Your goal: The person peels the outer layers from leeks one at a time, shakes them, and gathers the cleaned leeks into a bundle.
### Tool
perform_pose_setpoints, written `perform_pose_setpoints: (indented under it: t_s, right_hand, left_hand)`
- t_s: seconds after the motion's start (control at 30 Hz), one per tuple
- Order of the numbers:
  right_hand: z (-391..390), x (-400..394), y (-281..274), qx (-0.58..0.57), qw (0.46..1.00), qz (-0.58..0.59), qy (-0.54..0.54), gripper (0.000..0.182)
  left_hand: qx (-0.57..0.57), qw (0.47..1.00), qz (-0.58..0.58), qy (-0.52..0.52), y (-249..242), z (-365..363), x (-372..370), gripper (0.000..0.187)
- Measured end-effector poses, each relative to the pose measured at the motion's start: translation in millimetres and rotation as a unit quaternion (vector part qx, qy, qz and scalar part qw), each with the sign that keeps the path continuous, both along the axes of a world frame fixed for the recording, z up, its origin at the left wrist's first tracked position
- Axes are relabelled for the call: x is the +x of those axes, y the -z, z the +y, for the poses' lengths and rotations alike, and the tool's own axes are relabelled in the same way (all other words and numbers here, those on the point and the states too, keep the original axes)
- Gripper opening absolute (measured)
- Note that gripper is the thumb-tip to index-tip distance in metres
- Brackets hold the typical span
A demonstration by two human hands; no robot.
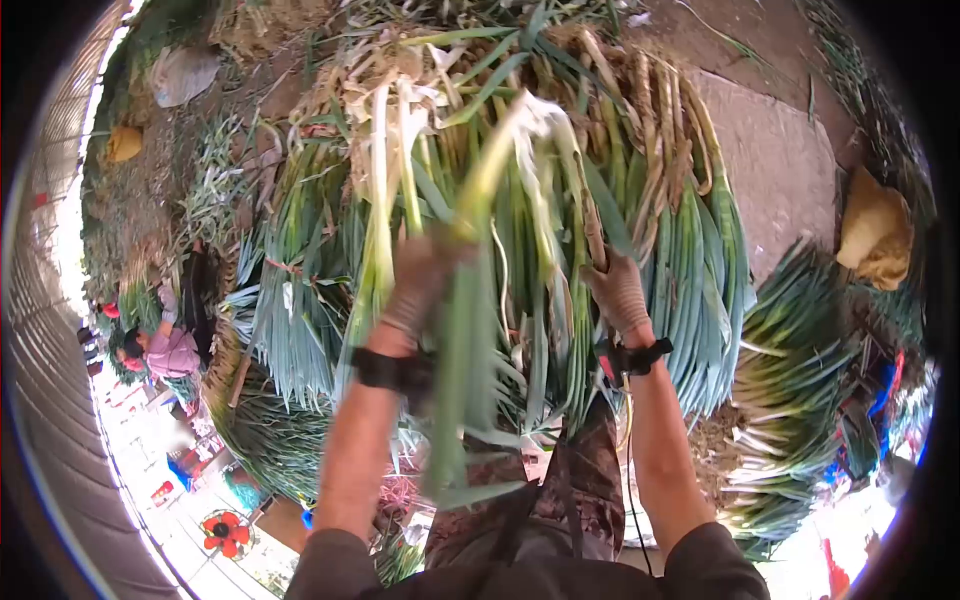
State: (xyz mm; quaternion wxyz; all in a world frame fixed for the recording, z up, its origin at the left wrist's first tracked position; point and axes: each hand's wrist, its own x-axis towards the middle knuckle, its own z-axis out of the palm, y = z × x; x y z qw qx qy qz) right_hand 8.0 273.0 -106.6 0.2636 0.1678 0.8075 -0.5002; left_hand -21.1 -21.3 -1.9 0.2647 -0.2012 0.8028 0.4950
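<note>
My left hand (428, 270), in a worn glove and smeared by motion, is closed round a green onion (468, 340). Its pale end points up and its long leaves hang down toward my legs. To the right, my gloved right hand (618, 290) has its fingers closed on a thin brownish stalk (590, 215) that rises from the pile. Both hands are over a large heap of green onions (690, 290), with roots and dry skins at the top and leaves hanging toward me. Black bands circle both wrists.
More onions (800, 370) lie in a stack at the right. A yellowish sack (875, 232) rests at the far right, beyond a flat pale board (770, 160). A person in pink (172, 352) is at the left, near other bundles. Loose leaves litter the ground.
</note>
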Motion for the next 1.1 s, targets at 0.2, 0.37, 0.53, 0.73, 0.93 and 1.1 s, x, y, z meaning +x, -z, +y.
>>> perform_pose_setpoints:
  t_s: [0.2, 0.37, 0.53, 0.73, 0.93, 1.1]
  right_hand:
    - [26, 51, -25, -0.004, 1.000, -0.018, 0.002, 0.040]
    - [40, 111, -32, 0.016, 0.995, -0.093, -0.027, 0.042]
    - [54, 141, -40, -0.002, 0.997, -0.077, -0.022, 0.045]
    - [63, 141, -49, -0.017, 0.995, -0.095, -0.009, 0.042]
    - [68, 143, -51, -0.042, 0.989, -0.142, 0.015, 0.038]
    - [74, 147, -51, -0.045, 0.985, -0.165, 0.003, 0.039]
  left_hand:
    - [0.049, 0.968, 0.151, -0.197, -147, -24, -36, 0.047]
    - [-0.071, 0.987, 0.116, -0.088, -52, -120, 31, 0.044]
    - [-0.510, 0.858, 0.001, 0.066, -1, -87, 94, 0.059]
    - [-0.312, 0.920, 0.192, 0.139, 78, 95, 129, 0.053]
    - [-0.319, 0.934, 0.045, 0.153, 197, 210, 93, 0.061]
    - [-0.248, 0.964, -0.063, 0.067, 222, 210, 96, 0.046]
